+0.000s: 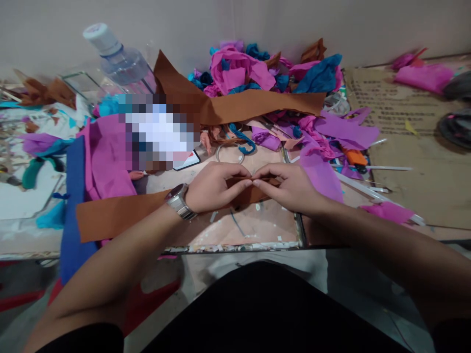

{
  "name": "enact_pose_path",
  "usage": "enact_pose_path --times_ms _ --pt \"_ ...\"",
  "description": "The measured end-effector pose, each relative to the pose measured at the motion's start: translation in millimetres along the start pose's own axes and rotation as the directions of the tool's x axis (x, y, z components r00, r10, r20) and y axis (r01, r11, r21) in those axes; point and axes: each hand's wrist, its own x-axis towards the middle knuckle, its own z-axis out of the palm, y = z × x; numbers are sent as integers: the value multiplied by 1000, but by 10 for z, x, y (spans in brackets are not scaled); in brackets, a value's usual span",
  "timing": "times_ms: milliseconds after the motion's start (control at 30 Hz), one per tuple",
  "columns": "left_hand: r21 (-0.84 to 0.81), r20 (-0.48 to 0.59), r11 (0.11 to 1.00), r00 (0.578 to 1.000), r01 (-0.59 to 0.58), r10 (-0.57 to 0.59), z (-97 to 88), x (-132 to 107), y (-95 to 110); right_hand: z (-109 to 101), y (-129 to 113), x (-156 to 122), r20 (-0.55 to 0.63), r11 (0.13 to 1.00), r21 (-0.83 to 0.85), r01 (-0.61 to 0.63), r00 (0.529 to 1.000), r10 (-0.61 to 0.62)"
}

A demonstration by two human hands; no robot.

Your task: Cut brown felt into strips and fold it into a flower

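Observation:
Both hands meet over the middle of the table, thumbs and fingertips pinched along the upper edge of a brown crepe paper strip [253, 194]. My left hand [215, 185], with a metal watch [181, 201] on its wrist, grips the strip from the left. My right hand [292, 184] pinches it from the right, its fingertips touching those of the left. Part of the strip hangs below the fingers; the rest is hidden behind them. A longer brown paper piece [117, 215] lies left of my left wrist; whether it joins the held strip I cannot tell.
Behind my hands lie another brown strip [268, 105] and crumpled pink paper [239, 68]. A clear plastic bottle [127, 66] leans at the back left, near a blurred-out phone [187, 161]. Printed cardboard [405, 171], white sticks [382, 195] and an orange-handled tool [355, 158] are at right.

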Motion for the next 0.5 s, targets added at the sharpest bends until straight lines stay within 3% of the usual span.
enact_pose_path --times_ms 100,233,500 --pt "-2 -10 999 999 49 -49 13 -9 -16 20 13 1 -5 998 54 -40 999 40" --pt "-31 59 996 995 85 -84 12 -6 -25 26 23 5 -3 996 73 -41 999 41" --pt "-160 133 978 984 138 -117 9 -2 -70 25 32 -27 8 996 -51 67 998 -67"
